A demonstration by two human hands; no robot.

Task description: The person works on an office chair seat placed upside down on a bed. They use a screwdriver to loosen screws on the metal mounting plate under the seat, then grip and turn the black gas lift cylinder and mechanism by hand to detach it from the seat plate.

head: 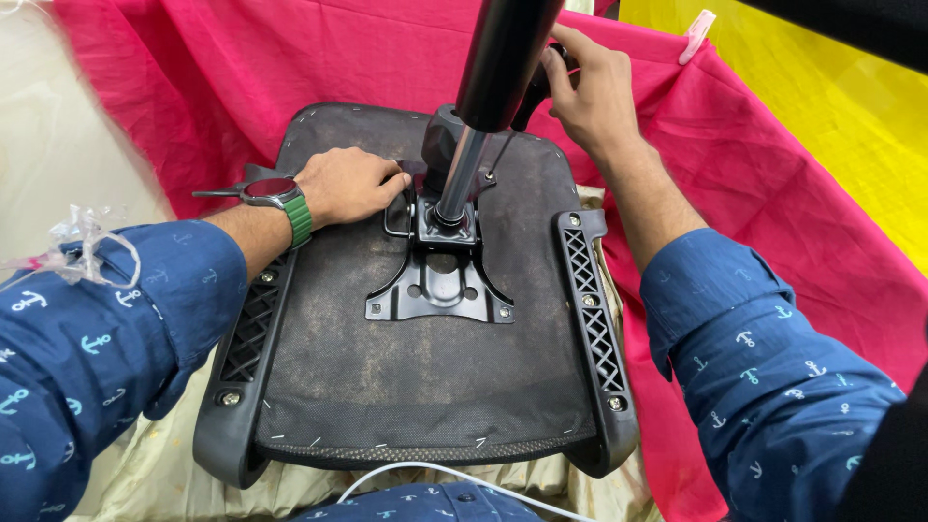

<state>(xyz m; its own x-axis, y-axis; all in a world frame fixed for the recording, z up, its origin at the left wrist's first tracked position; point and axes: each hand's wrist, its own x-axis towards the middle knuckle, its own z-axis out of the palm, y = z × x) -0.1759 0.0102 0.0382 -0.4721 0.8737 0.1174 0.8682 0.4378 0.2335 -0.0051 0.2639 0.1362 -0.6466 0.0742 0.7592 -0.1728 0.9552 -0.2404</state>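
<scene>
— Two hands are on one upturned office chair seat [425, 387], which lies underside up on the pink cloth [773, 193] and covers most of its middle. What step is this?

— I'd judge it as work on the tilt mechanism. The left hand [350, 186] lies curled against the left side of the black metal mounting plate [440, 290], fingers bent around a small bracket or lever there; whether it truly grips it I cannot tell. The right hand [590, 92] is clenched around a dark knob or handle at the seat's far edge, just behind the gas-lift column [493, 87].

— And the column?

— One column, black above and chrome below, standing up out of the plate at the seat's centre and tilted slightly toward the camera.

— What would the next move call for?

— Probably a steady left hand at the plate while the right turns or pulls its handle; the column is close between them, so little room.

— Counts?

— One seat, one plate, one column, two black armrest brackets [592, 309] along the left and right edges, one green-strapped watch [280, 198] on the left wrist, one white cable [454, 476] by the near edge, and a yellow cloth [822, 97] beyond the pink one's far right corner.
</scene>
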